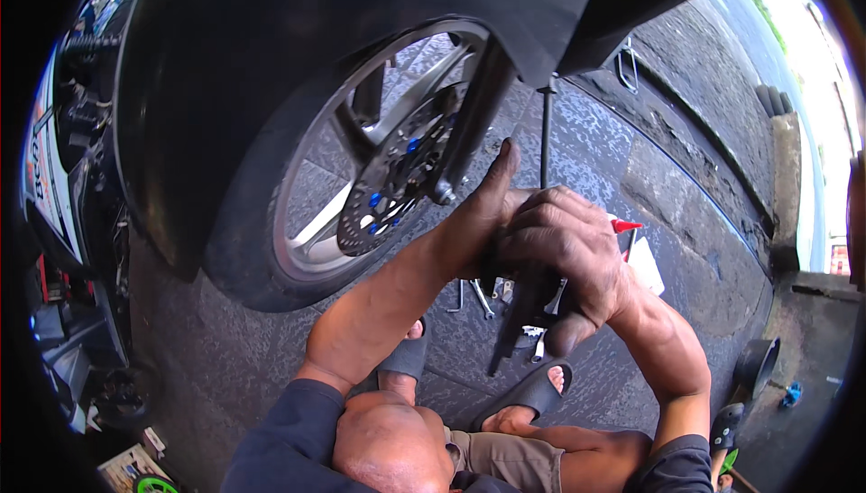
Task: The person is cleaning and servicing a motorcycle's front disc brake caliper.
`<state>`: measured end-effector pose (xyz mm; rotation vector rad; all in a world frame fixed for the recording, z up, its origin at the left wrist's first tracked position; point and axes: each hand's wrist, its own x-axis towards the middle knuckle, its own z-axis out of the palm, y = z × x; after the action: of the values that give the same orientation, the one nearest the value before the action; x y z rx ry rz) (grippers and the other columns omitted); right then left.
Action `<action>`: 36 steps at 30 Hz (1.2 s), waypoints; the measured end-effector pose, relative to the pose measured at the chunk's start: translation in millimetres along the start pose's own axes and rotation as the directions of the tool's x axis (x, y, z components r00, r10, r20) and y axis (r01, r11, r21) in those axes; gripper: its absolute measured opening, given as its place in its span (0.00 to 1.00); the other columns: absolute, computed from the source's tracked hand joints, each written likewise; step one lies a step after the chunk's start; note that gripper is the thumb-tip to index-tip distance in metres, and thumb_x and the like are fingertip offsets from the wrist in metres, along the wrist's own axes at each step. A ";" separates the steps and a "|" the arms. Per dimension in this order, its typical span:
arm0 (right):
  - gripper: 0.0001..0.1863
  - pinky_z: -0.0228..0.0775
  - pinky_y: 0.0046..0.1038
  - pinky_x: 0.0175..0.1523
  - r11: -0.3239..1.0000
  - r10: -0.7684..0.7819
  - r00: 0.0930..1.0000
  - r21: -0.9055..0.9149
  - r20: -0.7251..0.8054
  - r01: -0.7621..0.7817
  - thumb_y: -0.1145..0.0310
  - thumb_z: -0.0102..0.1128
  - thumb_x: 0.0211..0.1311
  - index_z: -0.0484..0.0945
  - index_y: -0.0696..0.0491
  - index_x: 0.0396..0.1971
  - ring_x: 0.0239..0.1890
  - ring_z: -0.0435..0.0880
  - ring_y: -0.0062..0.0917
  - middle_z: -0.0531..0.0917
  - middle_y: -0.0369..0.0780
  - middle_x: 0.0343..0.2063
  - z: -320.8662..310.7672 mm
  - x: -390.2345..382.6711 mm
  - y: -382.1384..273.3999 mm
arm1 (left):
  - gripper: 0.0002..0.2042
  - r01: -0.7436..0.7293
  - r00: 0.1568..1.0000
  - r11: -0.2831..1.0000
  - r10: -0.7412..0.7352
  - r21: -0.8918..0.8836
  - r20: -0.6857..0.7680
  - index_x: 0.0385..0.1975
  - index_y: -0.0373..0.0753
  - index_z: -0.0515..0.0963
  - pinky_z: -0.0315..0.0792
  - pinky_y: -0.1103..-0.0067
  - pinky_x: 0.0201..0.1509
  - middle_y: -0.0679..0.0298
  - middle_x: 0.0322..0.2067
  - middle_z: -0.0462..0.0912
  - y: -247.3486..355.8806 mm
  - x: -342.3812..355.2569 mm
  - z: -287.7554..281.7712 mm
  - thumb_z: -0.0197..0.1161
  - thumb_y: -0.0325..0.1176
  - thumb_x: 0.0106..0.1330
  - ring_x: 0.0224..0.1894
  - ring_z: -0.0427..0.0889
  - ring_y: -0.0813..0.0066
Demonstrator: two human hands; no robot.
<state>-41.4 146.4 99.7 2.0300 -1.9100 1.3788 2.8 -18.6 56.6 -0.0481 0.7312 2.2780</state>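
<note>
Both hands meet at the centre, right of a motorcycle wheel (257,254) with a drilled brake disc (356,213) and blue bolts. My right hand (568,245) has its fingers curled over a dark, greasy part (519,313), whose narrow end points down. The part's exact kind is hard to make out. My left hand (487,209) is against its other side, thumb sticking up and the remaining fingers mostly hidden. A black hose (546,137) runs from the bodywork down to the hands. The fork leg (478,119) stands beside the disc, with no caliper visible on it.
On the dark floor below the hands lie a wrench (483,300), a hex key (459,296) and small metal pieces. A red nozzle (625,226) and white paper (646,267) are beside my right wrist. Black bodywork (207,87) overhangs the wheel. A black basin (758,364) stands at right.
</note>
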 end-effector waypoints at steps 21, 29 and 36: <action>0.29 0.69 0.33 0.38 0.978 0.137 0.974 -0.135 -0.179 -0.162 0.41 0.52 0.65 0.76 0.57 0.36 0.32 0.79 0.38 0.78 0.44 0.29 3.6 -10.0 0.6 | 0.33 -0.186 0.983 0.982 0.186 0.044 0.005 0.50 0.39 0.75 0.76 0.77 0.48 0.63 0.37 0.81 -29.8 -6.6 -20.6 0.45 0.67 0.70 0.43 0.81 0.78; 0.15 0.71 0.40 0.58 0.381 0.907 0.421 -0.382 -0.024 -0.842 0.68 0.59 0.62 0.77 0.56 0.47 0.50 0.80 0.41 0.80 0.47 0.44 80.8 -176.9 -17.5 | 0.33 -0.248 0.898 0.724 0.421 0.643 -0.127 0.47 0.33 0.78 0.65 0.82 0.57 0.64 0.40 0.80 -18.2 -13.8 -41.5 0.51 0.65 0.70 0.45 0.76 0.79; 0.25 0.51 0.43 0.75 0.685 0.713 0.637 -0.480 0.292 -0.547 0.64 0.51 0.62 0.72 0.55 0.59 0.69 0.65 0.40 0.70 0.49 0.64 251.7 -198.5 -21.0 | 0.38 -0.173 0.921 0.676 0.369 0.716 -0.126 0.51 0.30 0.74 0.73 0.86 0.40 0.63 0.36 0.80 -20.6 -3.7 -40.5 0.49 0.67 0.68 0.33 0.82 0.80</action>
<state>145.7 165.6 -160.8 1.6381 -3.0414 0.4859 12.0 -30.2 13.5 0.1303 1.8180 2.1289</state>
